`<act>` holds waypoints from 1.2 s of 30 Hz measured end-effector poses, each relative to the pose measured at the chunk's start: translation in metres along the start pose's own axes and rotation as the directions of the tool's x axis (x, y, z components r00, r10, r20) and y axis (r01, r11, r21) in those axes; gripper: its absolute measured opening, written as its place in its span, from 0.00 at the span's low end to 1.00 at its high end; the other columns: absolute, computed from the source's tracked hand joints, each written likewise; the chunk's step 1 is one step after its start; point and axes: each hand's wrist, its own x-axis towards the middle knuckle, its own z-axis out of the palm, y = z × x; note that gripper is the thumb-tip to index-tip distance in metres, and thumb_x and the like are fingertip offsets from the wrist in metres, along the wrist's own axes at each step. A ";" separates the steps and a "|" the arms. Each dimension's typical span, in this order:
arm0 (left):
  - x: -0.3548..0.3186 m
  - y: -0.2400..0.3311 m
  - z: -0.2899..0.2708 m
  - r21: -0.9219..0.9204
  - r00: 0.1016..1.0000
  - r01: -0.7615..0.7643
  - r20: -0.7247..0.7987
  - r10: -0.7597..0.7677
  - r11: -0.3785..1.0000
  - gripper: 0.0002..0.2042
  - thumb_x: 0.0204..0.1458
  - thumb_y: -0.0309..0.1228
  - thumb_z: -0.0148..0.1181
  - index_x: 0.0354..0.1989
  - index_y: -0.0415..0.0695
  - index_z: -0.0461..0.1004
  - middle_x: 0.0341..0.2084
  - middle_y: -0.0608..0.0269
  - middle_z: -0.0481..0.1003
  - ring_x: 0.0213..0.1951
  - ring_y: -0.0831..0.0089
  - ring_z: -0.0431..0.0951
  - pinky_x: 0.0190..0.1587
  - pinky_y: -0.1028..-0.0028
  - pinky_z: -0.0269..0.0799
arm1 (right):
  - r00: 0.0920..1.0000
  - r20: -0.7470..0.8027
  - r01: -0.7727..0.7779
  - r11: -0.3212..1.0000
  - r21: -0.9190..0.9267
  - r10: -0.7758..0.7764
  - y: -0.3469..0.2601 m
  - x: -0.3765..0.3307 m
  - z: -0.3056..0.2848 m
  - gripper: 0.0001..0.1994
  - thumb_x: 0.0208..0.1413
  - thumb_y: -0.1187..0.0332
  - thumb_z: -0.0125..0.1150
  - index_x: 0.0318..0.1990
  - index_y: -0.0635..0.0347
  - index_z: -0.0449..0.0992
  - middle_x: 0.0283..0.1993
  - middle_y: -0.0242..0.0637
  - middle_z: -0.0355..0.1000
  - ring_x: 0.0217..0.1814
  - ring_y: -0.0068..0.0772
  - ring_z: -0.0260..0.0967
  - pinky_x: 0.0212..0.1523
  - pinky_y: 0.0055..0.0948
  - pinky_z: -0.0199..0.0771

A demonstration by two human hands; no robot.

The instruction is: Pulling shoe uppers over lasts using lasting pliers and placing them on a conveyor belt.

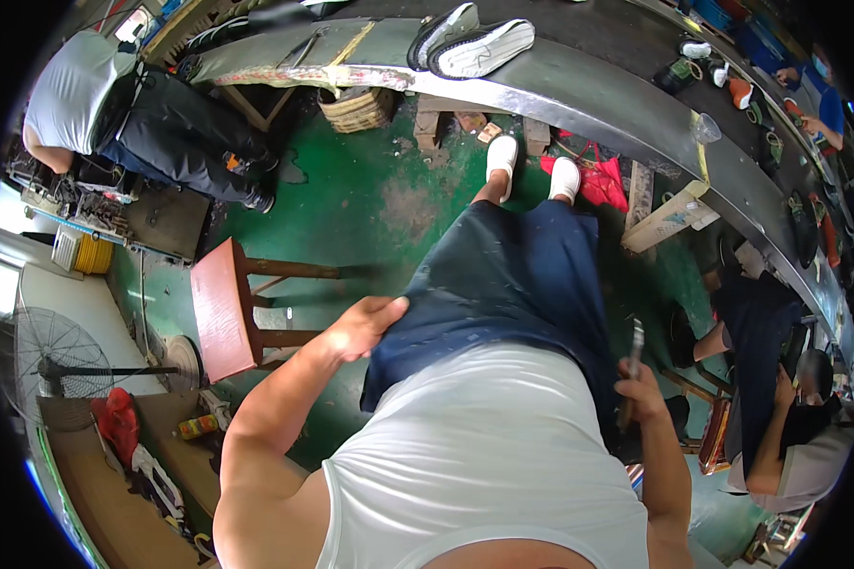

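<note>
My left hand (364,328) is closed, with its thumb laid along the curled fingers, beside the left edge of the dark blue apron (503,275) I wear. What those fingers hold, if anything, is hidden. On the other side of the apron, my right hand (643,391) is wrapped round a slim hand tool (636,339). The tool's shiny metal end points away from me, and a darker handle shows below the fingers; its exact kind cannot be made out. Ahead, a pair of white-and-black shoes (484,49) lies on the curved bench (579,100).
A reddish-brown wooden stool (226,308) stands left of me, near a floor fan (62,365). One person (161,123) bends over at the far left; another (778,417) sits at the right. Under the bench are a wicker basket (359,110) and red cloth (600,180).
</note>
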 end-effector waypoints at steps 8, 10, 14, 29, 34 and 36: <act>0.102 0.050 -0.047 0.751 0.900 -0.426 0.292 0.325 0.505 0.20 0.54 0.49 0.63 0.36 0.40 0.79 0.30 0.51 0.80 0.32 0.59 0.80 0.36 0.63 0.75 | 0.942 -0.075 -0.329 0.944 -0.005 0.327 0.032 -0.055 -0.009 0.14 0.41 0.75 0.69 0.37 0.58 0.73 0.29 0.28 0.67 0.32 0.24 0.68 0.35 0.29 0.70; 0.134 0.112 -0.058 0.709 0.831 -0.355 -0.060 0.554 0.610 0.19 0.52 0.45 0.64 0.39 0.40 0.78 0.35 0.47 0.80 0.39 0.56 0.79 0.43 0.60 0.74 | 0.961 -0.221 -0.225 0.931 -0.289 0.164 0.015 -0.041 -0.019 0.14 0.41 0.74 0.68 0.38 0.60 0.74 0.31 0.31 0.71 0.33 0.25 0.70 0.37 0.29 0.72; 0.221 0.237 -0.070 0.846 0.341 -0.350 -0.284 0.896 0.402 0.36 0.53 0.46 0.64 0.61 0.29 0.61 0.53 0.35 0.72 0.58 0.46 0.71 0.61 0.58 0.67 | 0.994 -0.109 0.006 0.999 -0.035 -0.010 -0.020 -0.004 -0.050 0.23 0.43 0.76 0.63 0.52 0.60 0.71 0.42 0.38 0.73 0.38 0.33 0.73 0.43 0.35 0.76; 0.258 0.239 -0.031 0.306 0.701 -0.585 -0.274 0.658 0.751 0.30 0.55 0.39 0.66 0.53 0.24 0.63 0.46 0.35 0.76 0.49 0.59 0.79 0.51 0.62 0.74 | 0.979 -0.169 -0.042 0.923 0.382 0.115 -0.070 0.131 0.038 0.15 0.57 0.77 0.57 0.50 0.55 0.66 0.37 0.39 0.72 0.33 0.31 0.71 0.27 0.33 0.72; 0.166 0.095 0.035 0.009 0.793 -0.598 0.149 0.590 0.801 0.43 0.53 0.25 0.65 0.72 0.37 0.40 0.59 0.42 0.66 0.61 0.61 0.68 0.64 0.62 0.62 | 0.955 -0.236 -0.045 0.871 0.490 0.182 -0.044 0.134 0.038 0.14 0.57 0.75 0.59 0.49 0.56 0.66 0.37 0.38 0.72 0.33 0.31 0.71 0.27 0.33 0.73; 0.175 0.045 0.059 0.454 0.734 -0.674 0.319 0.600 0.583 0.44 0.54 0.35 0.66 0.73 0.37 0.42 0.67 0.37 0.56 0.68 0.48 0.60 0.68 0.58 0.56 | 0.945 -0.242 -0.058 0.841 0.537 0.219 -0.035 0.137 0.038 0.14 0.57 0.75 0.60 0.50 0.57 0.66 0.38 0.39 0.72 0.32 0.31 0.71 0.27 0.32 0.74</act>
